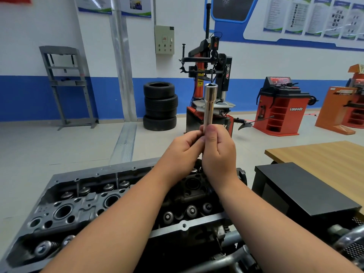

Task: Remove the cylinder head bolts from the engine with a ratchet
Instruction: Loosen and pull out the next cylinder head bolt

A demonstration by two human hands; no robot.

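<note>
- One long chrome socket [209, 104] stands upright with its open end up, held in front of the person above the engine.
- Two hands share it: the right hand [218, 152] wraps its curled fingers round the lower end with the thumb pressed up the shaft, and the left hand [183, 152] pinches that same lower end from the left — both grips are narrow and closed on the socket.
- Whether a ratchet handle hangs below the hands cannot be told; the fingers hide that part.
- Both forearms rise from the bottom edge and meet at the middle, wrists close together.
- One cylinder head [78, 209] lies directly below the grip, open-topped, with rows of round valve spring caps in it and several large round bores along its middle; no bolt can be picked out clearly.
- Beyond the grip, on the floor, one stack of four tyres [160, 106] stands to the left and one tyre changer [208, 79] straight behind the socket.
- To the right of the grip sit one black box [303, 190] and one wooden surface [325, 156] — the box nearer the engine.
</note>
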